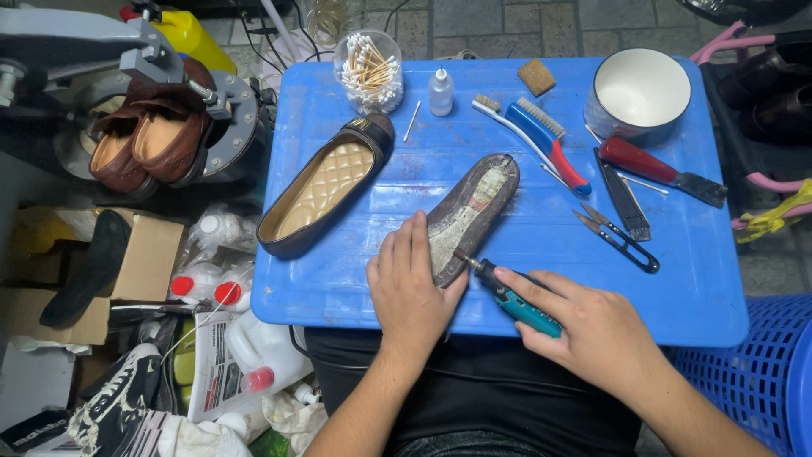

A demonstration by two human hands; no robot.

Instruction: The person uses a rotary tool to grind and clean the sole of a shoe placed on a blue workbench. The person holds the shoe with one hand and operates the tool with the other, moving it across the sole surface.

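Nearest the body, the right hand (602, 326) grips a small teal rotary tool (516, 298) like a pen, its dark bit touching the edge of an upturned worn shoe sole (469, 211) with a pale scraped patch. The left hand (410, 283) lies flat and closed down on the heel end of that sole, pinning it to the blue plastic tray table (694, 279). The step in hand looks like grinding old residue off the sole; going on would call for a steady hold and light pressure along the rim. Just left lies a brown flat shoe with a quilted tan insole (326, 186). Farther off rest black snips (617, 237), a red-handled scraper (664, 169), a blue and red brush (545, 140), a cup of cotton swabs (368, 69) and a white enamel bowl (640, 89).
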